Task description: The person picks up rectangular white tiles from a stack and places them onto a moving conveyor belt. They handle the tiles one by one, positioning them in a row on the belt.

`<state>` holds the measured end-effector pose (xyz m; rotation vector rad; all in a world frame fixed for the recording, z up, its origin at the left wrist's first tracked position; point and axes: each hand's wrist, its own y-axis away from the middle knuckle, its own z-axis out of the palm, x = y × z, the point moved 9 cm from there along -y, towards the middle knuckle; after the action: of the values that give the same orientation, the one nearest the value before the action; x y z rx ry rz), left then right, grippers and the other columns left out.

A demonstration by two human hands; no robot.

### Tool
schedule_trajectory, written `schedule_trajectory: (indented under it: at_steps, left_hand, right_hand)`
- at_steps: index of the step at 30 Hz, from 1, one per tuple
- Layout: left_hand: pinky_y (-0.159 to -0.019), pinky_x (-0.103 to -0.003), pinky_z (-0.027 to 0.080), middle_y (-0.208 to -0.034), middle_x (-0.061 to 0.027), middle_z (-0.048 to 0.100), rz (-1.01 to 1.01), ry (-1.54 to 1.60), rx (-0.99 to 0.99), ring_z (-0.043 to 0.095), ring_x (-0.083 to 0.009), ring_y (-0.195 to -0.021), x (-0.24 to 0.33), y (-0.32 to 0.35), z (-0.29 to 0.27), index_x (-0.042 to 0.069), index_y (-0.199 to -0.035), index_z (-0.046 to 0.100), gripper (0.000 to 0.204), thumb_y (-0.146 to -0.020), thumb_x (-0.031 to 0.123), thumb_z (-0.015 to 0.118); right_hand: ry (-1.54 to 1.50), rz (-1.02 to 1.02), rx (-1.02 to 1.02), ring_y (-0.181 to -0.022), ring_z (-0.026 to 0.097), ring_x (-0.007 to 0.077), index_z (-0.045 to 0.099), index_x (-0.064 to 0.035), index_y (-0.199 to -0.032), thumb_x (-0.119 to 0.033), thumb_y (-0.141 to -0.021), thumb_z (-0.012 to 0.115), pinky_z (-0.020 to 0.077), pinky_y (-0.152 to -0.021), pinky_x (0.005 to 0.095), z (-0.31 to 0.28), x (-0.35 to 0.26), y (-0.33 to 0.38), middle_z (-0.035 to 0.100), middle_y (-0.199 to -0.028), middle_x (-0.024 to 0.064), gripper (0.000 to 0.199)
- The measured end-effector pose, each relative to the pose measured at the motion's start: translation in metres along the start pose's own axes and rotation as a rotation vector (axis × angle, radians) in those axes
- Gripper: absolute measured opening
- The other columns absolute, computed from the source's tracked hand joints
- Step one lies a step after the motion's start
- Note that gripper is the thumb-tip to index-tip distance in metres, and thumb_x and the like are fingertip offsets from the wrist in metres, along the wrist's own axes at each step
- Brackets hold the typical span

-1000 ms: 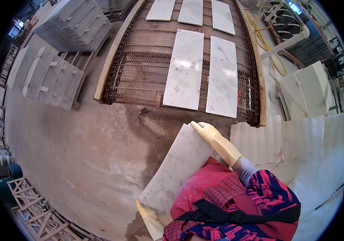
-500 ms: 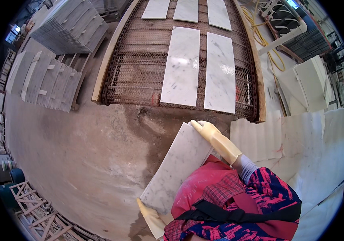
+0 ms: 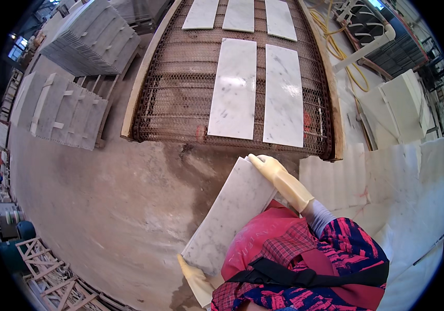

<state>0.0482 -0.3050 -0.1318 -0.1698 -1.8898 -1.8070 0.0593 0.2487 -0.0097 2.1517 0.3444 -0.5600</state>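
Observation:
A white marble tile (image 3: 230, 210) with grey veins is held tilted in front of my body, partly hidden by the red apron. My right hand (image 3: 267, 167), in a cream rubber glove, grips its far upper corner with the thumb along the edge. My left hand (image 3: 195, 280), gloved alike, grips the lower near corner; its fingers are partly hidden under the tile. A thin line along the tile's edge may be a second tile beneath; I cannot tell. Ahead, a mesh conveyor (image 3: 175, 111) carries several marble tiles, the nearest being a left tile (image 3: 233, 90) and a right tile (image 3: 283, 98).
Wooden rails (image 3: 141, 85) border the conveyor. Stacked tiles (image 3: 69, 111) stand on pallets at left. White foam sheeting (image 3: 336, 181) lies at right, near a pale block stack (image 3: 396, 109) and a yellow hose (image 3: 359, 78). A wooden lattice frame (image 3: 51, 269) is at lower left.
The whole scene ahead sits slightly lower in the picture. Both hands keep the same grip on the marble tile, which has barely moved.

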Motion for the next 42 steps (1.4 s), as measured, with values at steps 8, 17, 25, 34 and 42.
schedule_trajectory:
  at_steps: [8, 17, 25, 34, 42]
  left_hand:
    - [-0.113, -0.049, 0.042, -0.148, -0.0149, 0.057, 0.037, 0.033, -0.062, 0.057, -0.0326, -0.131, 0.003, -0.011, -0.001, 0.003, -0.145, 0.055, 0.083, -0.096, 0.069, 0.052]
    - [-0.115, -0.050, 0.040, -0.151, -0.0147, 0.054, -0.008, 0.044, -0.061, 0.053, -0.0323, -0.135, 0.001, -0.011, -0.017, 0.004, -0.147, 0.053, 0.085, -0.095, 0.071, 0.052]
    - [-0.115, -0.050, 0.039, -0.151, -0.0147, 0.054, -0.036, 0.044, -0.044, 0.053, -0.0327, -0.136, 0.000, -0.017, -0.029, 0.003, -0.148, 0.052, 0.085, -0.095, 0.070, 0.051]
    - [-0.117, -0.050, 0.038, -0.153, -0.0140, 0.052, 0.023, 0.131, -0.170, 0.050, -0.0330, -0.138, -0.005, -0.014, 0.013, 0.004, -0.149, 0.051, 0.084, -0.096, 0.069, 0.049]
    - [-0.120, -0.049, 0.034, -0.154, -0.0130, 0.052, 0.078, 0.167, -0.157, 0.048, -0.0320, -0.140, -0.013, -0.047, 0.086, 0.005, -0.150, 0.050, 0.081, -0.097, 0.067, 0.049]
  right_hand:
    - [0.013, -0.055, 0.000, -0.118, 0.066, 0.0326, 0.070, -0.0039, -0.127, -0.066, -0.095, 0.048, 0.0472, -0.102, 0.0397, 0.005, -0.015, -0.001, 0.071, -0.123, 0.0202, 0.073]
    - [0.027, -0.059, -0.006, -0.118, 0.066, 0.0323, 0.070, -0.0046, -0.126, -0.066, -0.096, 0.047, 0.0474, -0.102, 0.0397, 0.022, -0.020, 0.002, 0.071, -0.123, 0.0203, 0.072]
    - [0.024, -0.053, -0.022, -0.119, 0.066, 0.0326, 0.070, -0.0060, -0.128, -0.066, -0.096, 0.047, 0.0474, -0.103, 0.0401, 0.025, -0.020, 0.008, 0.071, -0.124, 0.0194, 0.072]
    - [-0.067, -0.053, 0.049, -0.111, 0.068, 0.0261, 0.071, -0.0048, -0.124, -0.062, -0.096, 0.053, 0.0488, -0.099, 0.0371, -0.003, -0.023, 0.000, 0.074, -0.116, 0.0159, 0.066]
    - [-0.105, -0.189, 0.117, -0.108, 0.069, 0.0272, 0.073, -0.0069, -0.121, -0.063, -0.095, 0.053, 0.0500, -0.096, 0.0370, -0.063, -0.054, -0.040, 0.075, -0.113, 0.0168, 0.065]
